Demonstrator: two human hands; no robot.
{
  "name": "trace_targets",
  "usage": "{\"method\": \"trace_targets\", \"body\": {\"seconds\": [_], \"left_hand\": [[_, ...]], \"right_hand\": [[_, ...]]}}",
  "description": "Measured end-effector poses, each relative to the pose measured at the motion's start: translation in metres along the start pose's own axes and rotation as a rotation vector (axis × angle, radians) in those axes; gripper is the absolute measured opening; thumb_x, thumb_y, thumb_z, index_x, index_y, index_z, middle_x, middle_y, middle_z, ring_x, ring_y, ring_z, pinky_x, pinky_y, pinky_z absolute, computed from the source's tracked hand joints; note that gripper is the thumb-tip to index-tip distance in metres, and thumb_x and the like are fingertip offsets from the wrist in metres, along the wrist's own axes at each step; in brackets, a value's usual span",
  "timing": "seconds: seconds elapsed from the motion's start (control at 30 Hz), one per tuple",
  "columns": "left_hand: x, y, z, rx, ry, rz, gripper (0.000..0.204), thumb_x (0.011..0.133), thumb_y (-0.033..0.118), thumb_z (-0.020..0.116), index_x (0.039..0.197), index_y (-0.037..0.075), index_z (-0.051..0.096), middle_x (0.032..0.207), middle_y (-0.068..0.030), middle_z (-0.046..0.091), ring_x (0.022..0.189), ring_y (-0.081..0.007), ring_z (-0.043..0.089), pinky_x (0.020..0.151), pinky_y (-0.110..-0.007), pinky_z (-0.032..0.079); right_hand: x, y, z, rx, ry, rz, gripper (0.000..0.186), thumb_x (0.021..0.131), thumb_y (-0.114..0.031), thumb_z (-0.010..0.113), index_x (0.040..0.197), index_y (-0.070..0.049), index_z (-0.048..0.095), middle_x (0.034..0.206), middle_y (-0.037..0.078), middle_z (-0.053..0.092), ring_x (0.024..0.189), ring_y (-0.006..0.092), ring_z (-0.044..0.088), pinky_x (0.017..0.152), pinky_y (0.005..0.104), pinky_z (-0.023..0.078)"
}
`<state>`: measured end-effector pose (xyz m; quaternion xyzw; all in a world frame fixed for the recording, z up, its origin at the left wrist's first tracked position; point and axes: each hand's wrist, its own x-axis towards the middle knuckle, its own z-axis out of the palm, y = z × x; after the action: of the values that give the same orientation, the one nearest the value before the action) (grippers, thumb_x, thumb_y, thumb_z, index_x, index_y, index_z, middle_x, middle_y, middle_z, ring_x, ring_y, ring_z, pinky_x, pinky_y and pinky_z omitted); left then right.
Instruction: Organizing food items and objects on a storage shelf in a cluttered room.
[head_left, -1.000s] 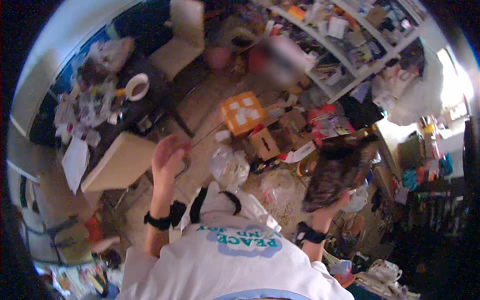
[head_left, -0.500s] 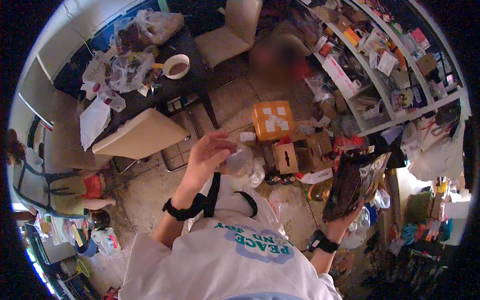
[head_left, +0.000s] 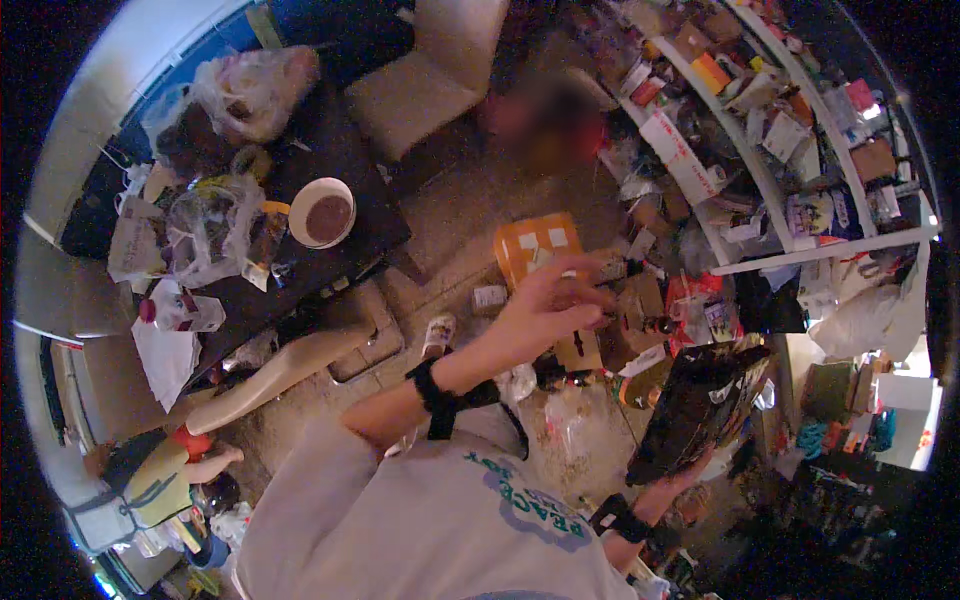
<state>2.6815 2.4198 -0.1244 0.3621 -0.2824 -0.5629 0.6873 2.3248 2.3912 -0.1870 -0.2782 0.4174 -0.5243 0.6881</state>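
A dark glossy package (head_left: 695, 408) is held by the right hand (head_left: 688, 478), rightward and bodyward of the orange box (head_left: 518, 256). That box is partly covered by the left hand (head_left: 560, 302), seemingly unladen, fingers loosely bent. Carrying seems in hand; for any reach, clearance above the box is called for. Room is offered by floor (head_left: 450, 252) left of it, bounded by the desk (head_left: 375, 236).

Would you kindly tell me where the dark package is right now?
In the head view, the dark package is right of centre, held in the right hand, above that wrist's black band.
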Motion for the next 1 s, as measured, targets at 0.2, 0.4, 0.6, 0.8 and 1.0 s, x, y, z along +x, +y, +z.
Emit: {"method": "trace_targets", "body": {"seconds": [0.2, 0.4, 0.6, 0.8, 1.0], "left_hand": [[0.062, 0.011, -0.029, -0.029, -0.07, -0.051, 0.045, 0.081, 0.005, 0.06, 0.122, 0.005, 0.04, 0.097, -0.0081, 0.059, 0.094, -0.0164, 0.057, 0.08, -0.03, 0.048], [0.078, 0.007, -0.017, -0.056, -0.144, -0.072, 0.043, 0.081, 0.005, 0.059, 0.121, 0.004, 0.042, 0.097, -0.0079, 0.059, 0.092, -0.0149, 0.056, 0.08, -0.029, 0.047], [0.061, -0.012, 0.025, -0.001, -0.286, -0.107, 0.033, 0.082, 0.006, 0.059, 0.113, 0.003, 0.048, 0.095, -0.0083, 0.06, 0.09, -0.0158, 0.058, 0.079, -0.029, 0.049], [0.025, -0.042, 0.068, 0.239, -0.501, -0.191, 0.025, 0.084, 0.007, 0.059, 0.106, 0.001, 0.052, 0.096, -0.0087, 0.061, 0.089, -0.0178, 0.06, 0.079, -0.03, 0.05], [0.002, -0.031, 0.106, 0.436, -0.718, -0.332, 0.022, 0.084, 0.01, 0.06, 0.104, 0.001, 0.055, 0.1, -0.0078, 0.062, 0.095, -0.017, 0.058, 0.086, -0.031, 0.047]], "right_hand": [[-0.046, 0.018, 0.047, -0.081, 0.06, 0.1, 0.048, 0.09, -0.039, 0.039, 0.125, -0.006, 0.043, 0.123, 0.01, 0.049, 0.111, 0.0254, 0.048, 0.096, 0.0384, 0.039], [-0.063, 0.018, 0.06, -0.044, 0.112, -0.002, 0.048, 0.09, -0.04, 0.04, 0.125, -0.006, 0.044, 0.123, 0.01, 0.049, 0.11, 0.0255, 0.048, 0.096, 0.0382, 0.039], [-0.099, 0.039, 0.052, 0.074, 0.168, -0.206, 0.048, 0.09, -0.04, 0.04, 0.124, -0.006, 0.044, 0.122, 0.011, 0.049, 0.11, 0.0255, 0.049, 0.096, 0.038, 0.039], [-0.124, 0.054, 0.008, 0.261, 0.163, -0.475, 0.048, 0.09, -0.04, 0.04, 0.124, -0.006, 0.044, 0.122, 0.011, 0.05, 0.109, 0.0255, 0.049, 0.096, 0.0378, 0.039], [-0.183, 0.094, -0.035, 0.432, 0.163, -0.624, 0.048, 0.09, -0.04, 0.041, 0.123, -0.006, 0.044, 0.121, 0.011, 0.05, 0.109, 0.0255, 0.049, 0.096, 0.0376, 0.039]]}}
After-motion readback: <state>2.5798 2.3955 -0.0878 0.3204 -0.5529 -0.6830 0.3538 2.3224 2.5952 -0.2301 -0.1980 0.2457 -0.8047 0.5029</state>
